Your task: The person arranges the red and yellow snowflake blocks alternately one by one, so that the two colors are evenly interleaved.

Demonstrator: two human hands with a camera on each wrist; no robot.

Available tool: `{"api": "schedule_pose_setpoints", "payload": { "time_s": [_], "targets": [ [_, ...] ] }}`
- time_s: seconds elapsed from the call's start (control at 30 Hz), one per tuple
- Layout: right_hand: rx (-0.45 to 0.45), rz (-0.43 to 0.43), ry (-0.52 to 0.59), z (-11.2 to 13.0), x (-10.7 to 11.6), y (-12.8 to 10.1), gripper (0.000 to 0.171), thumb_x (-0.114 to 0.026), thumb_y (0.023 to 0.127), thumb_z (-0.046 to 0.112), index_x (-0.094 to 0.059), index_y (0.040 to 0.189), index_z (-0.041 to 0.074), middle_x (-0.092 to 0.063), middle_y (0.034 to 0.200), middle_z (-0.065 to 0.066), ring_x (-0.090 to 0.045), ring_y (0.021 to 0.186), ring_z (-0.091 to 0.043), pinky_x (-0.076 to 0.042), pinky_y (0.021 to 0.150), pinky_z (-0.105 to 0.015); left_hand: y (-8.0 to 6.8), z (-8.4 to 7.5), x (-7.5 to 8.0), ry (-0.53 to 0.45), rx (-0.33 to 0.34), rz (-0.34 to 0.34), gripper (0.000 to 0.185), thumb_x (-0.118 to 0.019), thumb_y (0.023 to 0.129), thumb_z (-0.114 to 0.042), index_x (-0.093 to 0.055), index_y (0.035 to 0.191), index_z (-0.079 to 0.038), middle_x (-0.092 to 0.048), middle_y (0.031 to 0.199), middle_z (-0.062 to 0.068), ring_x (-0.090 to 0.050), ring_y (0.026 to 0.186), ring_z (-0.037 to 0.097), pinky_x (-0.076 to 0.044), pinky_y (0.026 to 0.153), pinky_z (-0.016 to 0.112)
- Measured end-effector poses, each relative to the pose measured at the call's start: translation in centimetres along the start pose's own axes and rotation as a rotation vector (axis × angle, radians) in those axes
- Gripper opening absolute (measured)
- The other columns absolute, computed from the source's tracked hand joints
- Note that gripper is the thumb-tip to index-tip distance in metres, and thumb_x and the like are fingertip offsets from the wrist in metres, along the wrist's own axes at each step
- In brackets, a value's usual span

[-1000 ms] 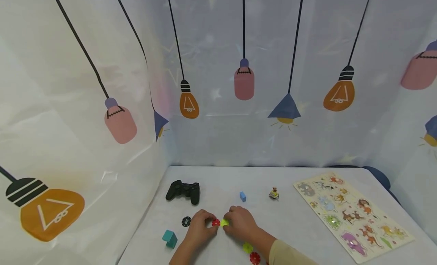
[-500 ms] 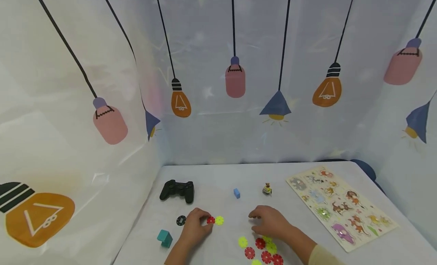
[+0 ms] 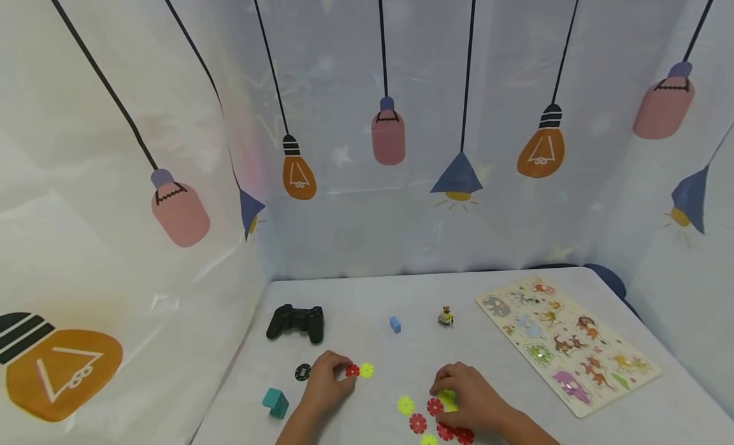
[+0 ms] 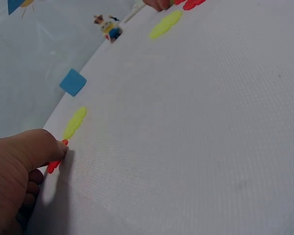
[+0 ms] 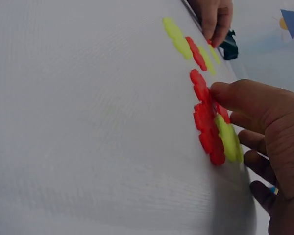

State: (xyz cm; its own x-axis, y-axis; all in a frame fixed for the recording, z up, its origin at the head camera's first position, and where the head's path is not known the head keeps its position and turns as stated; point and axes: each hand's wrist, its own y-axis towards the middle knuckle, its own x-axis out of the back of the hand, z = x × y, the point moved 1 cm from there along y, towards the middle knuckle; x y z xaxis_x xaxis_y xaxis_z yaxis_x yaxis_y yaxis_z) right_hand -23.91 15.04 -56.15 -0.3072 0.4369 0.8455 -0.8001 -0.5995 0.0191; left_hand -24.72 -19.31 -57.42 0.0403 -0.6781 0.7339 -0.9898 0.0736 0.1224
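Observation:
My left hand [image 3: 325,386] pinches a small red flower-shaped disc [image 3: 352,370] at the table surface. Right beside that disc lies a yellow flower-shaped disc [image 3: 366,370]. Over a loose group of red and yellow discs, my right hand [image 3: 474,399] spreads its thumb and fingers. In the right wrist view its thumb tip is right at the red discs [image 5: 206,125], with a yellow disc [image 5: 229,138] lying between thumb and fingers. Another yellow disc [image 3: 406,405] and a red disc [image 3: 418,423] lie left of this hand. The palm partly hides the group in the head view.
A black game controller [image 3: 295,322], a black round chip [image 3: 302,372] and a teal block [image 3: 276,403] lie on the left. Farther back are a blue block [image 3: 395,324] and a small figurine [image 3: 445,316]. An animal puzzle board [image 3: 568,343] lies at the right.
My right hand has let go of the yellow disc beside the red one and moved right and nearer, over the group of discs. My left hand stays on its red disc.

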Motion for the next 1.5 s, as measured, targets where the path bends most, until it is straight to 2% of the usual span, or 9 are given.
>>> {"api": "schedule_pose_setpoints", "payload": {
  "time_s": [0.23, 0.43, 0.53, 0.67, 0.77, 0.93, 1.17, 1.4, 1.5],
  "targets": [
    [0.044, -0.066, 0.069, -0.8, -1.0, -0.2, 0.015, -0.072, 0.082, 0.056, -0.070, 0.092, 0.045, -0.052, 0.101, 0.025, -0.044, 0.093, -0.005, -0.040, 0.080, -0.039, -0.3, 0.4, -0.4, -0.001, 0.000, -0.012, 0.024, -0.083, 0.077, -0.019, -0.071, 0.097, -0.018, -0.056, 0.093, -0.008, -0.054, 0.090, 0.013, -0.051, 0.081, 0.034],
    [0.095, -0.109, 0.080, -1.6, -1.4, -0.2, 0.013, -0.075, 0.083, 0.049, -0.066, 0.090, 0.043, -0.054, 0.099, 0.024, -0.046, 0.092, -0.003, -0.040, 0.078, -0.035, -0.1, 0.6, -0.9, -0.012, 0.002, -0.010, 0.023, -0.083, 0.077, -0.019, -0.072, 0.097, -0.020, -0.056, 0.094, -0.010, -0.054, 0.091, 0.012, -0.051, 0.083, 0.034],
    [0.079, -0.102, 0.095, -1.8, -1.3, -0.1, 0.015, -0.075, 0.082, 0.049, -0.065, 0.090, 0.042, -0.054, 0.099, 0.024, -0.046, 0.094, -0.004, -0.042, 0.081, -0.037, 0.1, 0.5, -1.0, -0.013, -0.007, -0.008, 0.023, -0.082, 0.077, -0.019, -0.072, 0.097, -0.020, -0.056, 0.094, -0.010, -0.054, 0.091, 0.012, -0.051, 0.082, 0.034],
    [0.050, -0.080, 0.101, -1.9, -1.1, 0.2, 0.024, -0.074, 0.081, 0.056, -0.068, 0.100, 0.043, -0.054, 0.102, 0.025, -0.047, 0.097, -0.005, -0.042, 0.085, -0.040, 0.2, 0.4, -0.9, -0.012, -0.016, -0.019, 0.023, -0.082, 0.077, -0.020, -0.072, 0.098, -0.019, -0.056, 0.094, -0.010, -0.054, 0.091, 0.012, -0.050, 0.082, 0.034],
    [0.075, -0.078, 0.090, -2.0, -1.1, 0.5, 0.028, -0.072, 0.081, 0.058, -0.070, 0.105, 0.043, -0.053, 0.102, 0.024, -0.046, 0.096, -0.005, -0.042, 0.085, -0.039, 0.3, 0.3, -0.7, -0.011, -0.013, -0.027, 0.023, -0.081, 0.078, -0.019, -0.072, 0.099, -0.019, -0.056, 0.094, -0.010, -0.053, 0.091, 0.012, -0.050, 0.082, 0.034],
    [0.105, -0.076, 0.098, -2.2, -1.1, 0.9, 0.021, -0.072, 0.081, 0.058, -0.072, 0.098, 0.044, -0.052, 0.098, 0.024, -0.046, 0.093, -0.003, -0.041, 0.082, -0.037, 0.3, 0.2, -0.6, -0.003, 0.007, -0.020, 0.023, -0.082, 0.078, -0.020, -0.072, 0.099, -0.019, -0.056, 0.094, -0.009, -0.053, 0.091, 0.012, -0.051, 0.083, 0.034],
    [0.067, -0.023, 0.109, -1.8, -0.7, 1.1, 0.019, -0.072, 0.082, 0.056, -0.066, 0.097, 0.044, -0.052, 0.099, 0.024, -0.045, 0.096, -0.004, -0.040, 0.086, -0.039, 0.4, -0.1, -0.5, -0.015, 0.014, -0.023, 0.024, -0.083, 0.078, -0.020, -0.072, 0.099, -0.019, -0.056, 0.094, -0.009, -0.054, 0.091, 0.012, -0.051, 0.082, 0.034],
    [0.142, -0.066, 0.127, -1.8, -0.5, 0.9, 0.020, -0.075, 0.083, 0.050, -0.074, 0.100, 0.040, -0.052, 0.096, 0.022, -0.045, 0.092, -0.004, -0.040, 0.081, -0.035, 0.3, -0.1, -0.5, -0.016, 0.019, -0.021, 0.023, -0.083, 0.078, -0.020, -0.072, 0.099, -0.019, -0.056, 0.095, -0.009, -0.054, 0.092, 0.012, -0.051, 0.082, 0.034],
    [0.128, -0.057, 0.133, -1.7, -0.5, 0.9, 0.018, -0.075, 0.082, 0.050, -0.072, 0.097, 0.041, -0.052, 0.095, 0.023, -0.045, 0.092, -0.003, -0.039, 0.083, -0.036, 0.1, -0.1, -0.5, -0.017, 0.005, -0.036, 0.024, -0.083, 0.077, -0.019, -0.071, 0.098, -0.019, -0.056, 0.095, -0.009, -0.054, 0.091, 0.012, -0.051, 0.082, 0.034]
  ]
}}
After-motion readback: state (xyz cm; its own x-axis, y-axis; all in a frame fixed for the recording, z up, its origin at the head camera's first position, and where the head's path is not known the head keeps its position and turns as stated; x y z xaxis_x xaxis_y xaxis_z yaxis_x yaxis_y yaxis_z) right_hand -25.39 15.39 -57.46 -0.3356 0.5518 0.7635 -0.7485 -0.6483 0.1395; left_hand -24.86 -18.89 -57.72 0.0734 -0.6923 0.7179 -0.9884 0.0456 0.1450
